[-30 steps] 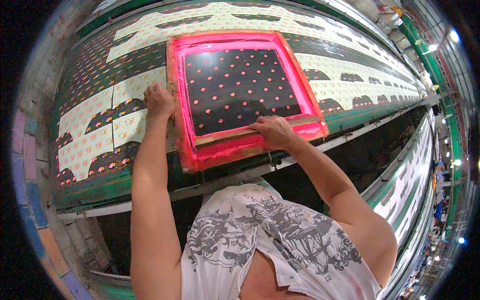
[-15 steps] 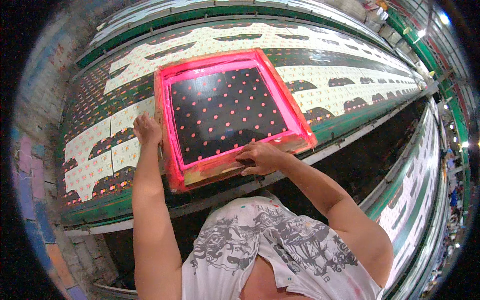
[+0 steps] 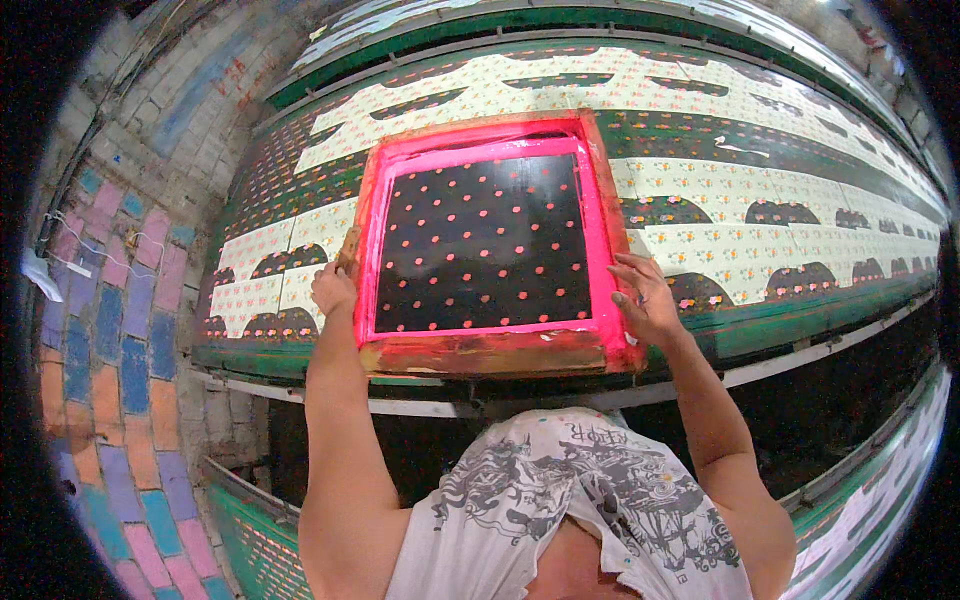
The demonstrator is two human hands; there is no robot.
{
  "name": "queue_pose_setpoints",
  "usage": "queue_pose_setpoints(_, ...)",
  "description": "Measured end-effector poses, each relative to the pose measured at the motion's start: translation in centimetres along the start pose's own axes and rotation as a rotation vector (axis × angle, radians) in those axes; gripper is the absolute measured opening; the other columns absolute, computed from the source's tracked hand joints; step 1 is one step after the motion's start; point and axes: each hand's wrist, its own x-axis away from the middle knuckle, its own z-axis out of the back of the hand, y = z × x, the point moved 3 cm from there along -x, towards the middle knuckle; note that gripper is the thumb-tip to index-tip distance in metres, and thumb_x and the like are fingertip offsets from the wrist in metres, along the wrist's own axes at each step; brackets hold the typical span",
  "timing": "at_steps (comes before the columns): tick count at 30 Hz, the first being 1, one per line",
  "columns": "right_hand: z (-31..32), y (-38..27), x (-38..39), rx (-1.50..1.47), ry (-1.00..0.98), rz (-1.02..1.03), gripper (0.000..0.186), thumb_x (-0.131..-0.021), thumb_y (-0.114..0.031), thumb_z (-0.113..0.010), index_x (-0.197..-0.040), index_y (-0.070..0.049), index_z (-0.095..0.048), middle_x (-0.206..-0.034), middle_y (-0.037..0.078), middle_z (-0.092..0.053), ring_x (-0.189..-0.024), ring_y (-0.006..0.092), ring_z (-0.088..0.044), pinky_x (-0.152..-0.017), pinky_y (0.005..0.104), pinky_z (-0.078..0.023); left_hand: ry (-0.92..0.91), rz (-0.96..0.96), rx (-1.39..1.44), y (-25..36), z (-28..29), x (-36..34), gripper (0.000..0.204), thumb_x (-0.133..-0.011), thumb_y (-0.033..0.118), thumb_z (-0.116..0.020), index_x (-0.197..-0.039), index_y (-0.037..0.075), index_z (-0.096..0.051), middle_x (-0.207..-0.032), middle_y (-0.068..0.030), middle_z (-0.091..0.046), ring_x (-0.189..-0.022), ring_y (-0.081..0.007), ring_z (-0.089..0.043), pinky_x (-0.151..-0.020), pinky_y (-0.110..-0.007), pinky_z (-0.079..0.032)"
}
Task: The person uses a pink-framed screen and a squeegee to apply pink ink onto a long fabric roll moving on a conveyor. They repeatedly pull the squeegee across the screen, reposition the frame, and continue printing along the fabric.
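Observation:
A screen-printing frame (image 3: 370,335) with pink-stained wooden rails lies on the long table in front of me. Its dark mesh (image 3: 480,250) shows rows of small pinkish-red dots. My left hand (image 3: 334,291) is closed on a short wooden piece (image 3: 350,247) at the left rail. At the right rail, my right hand (image 3: 648,300) holds the frame's edge with bent fingers and thumb on top, a gap between them. Around the frame, white flower-printed fabric pieces (image 3: 700,180) lie on the table.
The green table (image 3: 730,335) runs away to the right, with a pale metal rail (image 3: 790,362) along its near edge. Another printing table (image 3: 250,550) is at lower left. A brick wall with painted blocks (image 3: 120,370) stands to the left.
My right hand has left the near rail and moved to the frame's right rail. My left hand stays at the left rail. The view has turned left, showing more wall.

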Motion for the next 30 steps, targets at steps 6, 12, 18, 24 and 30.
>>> queue_pose_setpoints(6, -1.8, 4.4, 0.7, -0.113, 0.111, -0.052, 0.057, -0.099, -0.028, -0.074, -0.153, -0.014, -0.060, -0.165, 0.018, -0.044, -0.153, 0.0419, -0.038, -0.128, 0.0543, -0.029, 0.003, -0.002, 0.186, -4.5, -2.1, 0.2, 0.040, -0.099, 0.025, -0.071, -0.131, 0.001, -0.072, -0.121, -0.0263, -0.072, -0.114, -0.0433, -0.069, -0.102, -0.053, -0.056)
queue_pose_setpoints(12, -3.5, 7.8, 0.6, -0.387, 0.196, -0.180, 0.060, -0.101, -0.022, -0.070, -0.157, -0.008, -0.054, -0.164, 0.019, -0.043, -0.157, 0.0383, -0.034, -0.130, 0.0502, -0.027, -0.026, 0.063, 0.320, -3.1, -4.7, -1.9, 0.039, -0.100, 0.031, -0.069, -0.122, -0.001, -0.075, -0.119, -0.0288, -0.075, -0.107, -0.0448, -0.074, -0.098, -0.051, -0.057)
queue_pose_setpoints(18, -4.3, 7.7, -0.9, -0.545, 0.326, -0.220, 0.053, -0.105, -0.017, -0.065, -0.153, 0.003, -0.055, -0.155, 0.018, -0.052, -0.144, 0.0314, -0.053, -0.122, 0.0419, -0.042, -0.086, 0.119, 0.319, -6.3, -6.8, -3.9, 0.062, -0.113, 0.047, -0.043, -0.115, -0.005, -0.076, -0.114, -0.0342, -0.074, -0.109, -0.0549, -0.068, -0.099, -0.060, -0.051)
queue_pose_setpoints(24, -5.0, 10.3, 0.8, -0.783, 0.487, -0.415, 0.045, -0.110, -0.017, -0.062, -0.148, 0.006, -0.059, -0.148, 0.020, -0.061, -0.135, 0.0309, -0.062, -0.117, 0.0415, -0.047, -0.106, 0.227, 0.515, -5.4, -6.6, -1.1, 0.065, -0.115, 0.046, -0.039, -0.121, -0.008, -0.074, -0.116, -0.0347, -0.074, -0.112, -0.0530, -0.069, -0.100, -0.057, -0.051)
queue_pose_setpoints(30, -4.3, 10.5, 1.9, -1.198, 0.579, -0.496, 0.048, -0.113, -0.025, -0.058, -0.152, 0.004, -0.056, -0.155, 0.020, -0.059, -0.132, 0.0316, -0.064, -0.115, 0.0447, -0.051, -0.164, 0.327, 0.635, -4.7, -8.2, -2.3, 0.075, -0.115, 0.053, -0.040, -0.128, -0.014, -0.070, -0.126, -0.0360, -0.071, -0.118, -0.0486, -0.067, -0.106, -0.049, -0.048)
